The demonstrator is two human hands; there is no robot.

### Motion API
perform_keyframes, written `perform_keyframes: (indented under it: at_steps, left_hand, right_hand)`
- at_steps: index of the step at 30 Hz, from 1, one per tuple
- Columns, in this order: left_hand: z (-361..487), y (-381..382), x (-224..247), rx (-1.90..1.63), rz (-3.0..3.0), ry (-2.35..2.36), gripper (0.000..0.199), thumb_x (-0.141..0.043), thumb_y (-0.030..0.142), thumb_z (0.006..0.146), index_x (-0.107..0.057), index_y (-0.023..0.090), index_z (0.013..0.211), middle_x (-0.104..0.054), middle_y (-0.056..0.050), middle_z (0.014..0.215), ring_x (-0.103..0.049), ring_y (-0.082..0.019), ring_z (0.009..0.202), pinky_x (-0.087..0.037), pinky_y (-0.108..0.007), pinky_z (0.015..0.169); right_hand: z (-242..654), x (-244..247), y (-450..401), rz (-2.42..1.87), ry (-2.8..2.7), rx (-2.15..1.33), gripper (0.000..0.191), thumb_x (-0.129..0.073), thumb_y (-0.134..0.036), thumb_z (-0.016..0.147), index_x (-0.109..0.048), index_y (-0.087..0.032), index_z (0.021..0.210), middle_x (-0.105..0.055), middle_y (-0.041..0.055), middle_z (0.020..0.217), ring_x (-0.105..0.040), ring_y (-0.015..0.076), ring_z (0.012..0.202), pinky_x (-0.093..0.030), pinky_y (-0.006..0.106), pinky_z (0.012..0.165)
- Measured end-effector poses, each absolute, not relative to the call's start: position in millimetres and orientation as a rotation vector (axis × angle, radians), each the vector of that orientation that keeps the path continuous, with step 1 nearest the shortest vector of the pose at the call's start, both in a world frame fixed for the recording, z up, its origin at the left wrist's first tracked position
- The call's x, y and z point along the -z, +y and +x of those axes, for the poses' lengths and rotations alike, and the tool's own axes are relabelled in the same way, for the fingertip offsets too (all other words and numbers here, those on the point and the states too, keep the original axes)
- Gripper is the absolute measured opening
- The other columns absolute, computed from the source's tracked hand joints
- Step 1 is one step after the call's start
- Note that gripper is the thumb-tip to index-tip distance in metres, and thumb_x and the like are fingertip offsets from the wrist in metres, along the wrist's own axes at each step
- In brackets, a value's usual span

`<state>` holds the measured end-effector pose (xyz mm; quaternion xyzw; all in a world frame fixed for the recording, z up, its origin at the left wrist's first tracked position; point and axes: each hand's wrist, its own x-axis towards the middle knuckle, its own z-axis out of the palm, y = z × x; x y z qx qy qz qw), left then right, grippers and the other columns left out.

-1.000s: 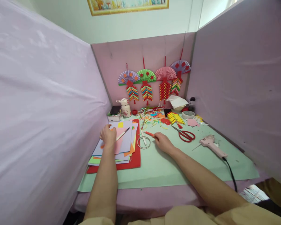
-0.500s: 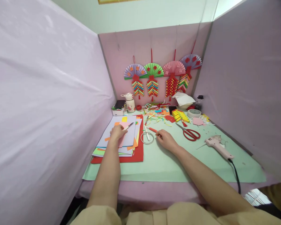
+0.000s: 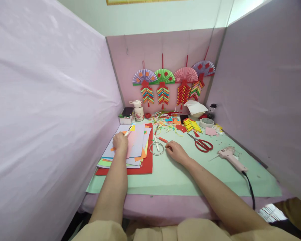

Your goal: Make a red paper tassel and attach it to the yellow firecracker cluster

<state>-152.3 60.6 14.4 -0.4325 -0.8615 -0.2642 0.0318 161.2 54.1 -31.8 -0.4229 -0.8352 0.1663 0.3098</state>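
Note:
My left hand (image 3: 120, 141) is closed round what looks like a slim craft knife (image 3: 128, 130), white with a dark tip pointing up and away. It is over a stack of coloured paper whose top sheet is lavender (image 3: 139, 144), with pink and orange pieces on it. My right hand (image 3: 176, 150) rests on the mat, loosely curled with a gap at the fingertips and nothing seen in it. Just beyond its fingers lies a red-orange stick (image 3: 162, 139). To its left are a silver ring (image 3: 156, 153) and a white pen-like stick (image 3: 156, 142).
Red-handled scissors (image 3: 203, 145) and a corded glue gun (image 3: 232, 158) lie to the right. Paper scraps (image 3: 169, 124), a yellow paper firecracker string (image 3: 192, 125), a tape roll (image 3: 206, 122) and a bottle (image 3: 138, 112) line the back. Paper fans (image 3: 165, 76) hang on the panel.
My left hand has moved left across the paper, and the knife's tip has swung from pointing right to pointing away. My right hand has come slightly off the red-orange stick's end.

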Motion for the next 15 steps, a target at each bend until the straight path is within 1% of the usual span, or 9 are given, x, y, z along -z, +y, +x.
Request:
perform_keyframes:
  at_steps: [3, 8, 12, 15]
  left_hand:
    - [-162, 56, -17, 0.852, -1.239, -2.679, 0.02, -0.057, 0.024, 0.081, -0.066, 0.013, 0.096, -0.066, -0.022, 0.102, -0.06, -0.036, 0.1, -0.045, -0.043, 0.079]
    - [-173, 49, -19, 0.918, -1.145, -2.655, 0.025, -0.058, 0.029, 0.083, -0.065, 0.012, 0.099, -0.064, -0.024, 0.103, -0.06, -0.037, 0.1, -0.045, -0.046, 0.082]
    - [-166, 53, -16, 0.895, -1.122, -2.655, 0.032, -0.063, 0.031, 0.078, -0.063, 0.014, 0.106, -0.059, -0.023, 0.113, -0.052, -0.04, 0.112, -0.042, -0.052, 0.088]
    - [-152, 55, -15, 0.921, -1.329, -2.566, 0.04, -0.064, 0.034, 0.078, -0.06, 0.017, 0.114, -0.055, -0.02, 0.12, -0.046, -0.038, 0.12, -0.038, -0.052, 0.094]
  right_hand:
    - [162, 30, 53, -1.126, -2.221, -0.463, 0.016, -0.046, -0.015, 0.082, -0.062, -0.019, 0.082, -0.059, 0.0044, 0.085, -0.055, 0.016, 0.081, -0.04, 0.027, 0.075]
    - [162, 33, 54, -1.117, -2.236, -0.451, 0.014, -0.048, -0.016, 0.082, -0.061, -0.019, 0.08, -0.059, 0.0041, 0.084, -0.055, 0.0167, 0.082, -0.04, 0.027, 0.074]
    - [163, 36, 56, -1.106, -2.229, -0.445, 0.015, -0.047, -0.016, 0.082, -0.061, -0.02, 0.081, -0.06, 0.0041, 0.085, -0.055, 0.0168, 0.082, -0.041, 0.028, 0.074]
    - [163, 35, 55, -1.067, -2.218, -0.444, 0.012, -0.05, -0.018, 0.082, -0.062, -0.02, 0.085, -0.06, 0.0044, 0.086, -0.055, 0.0175, 0.084, -0.042, 0.029, 0.077]
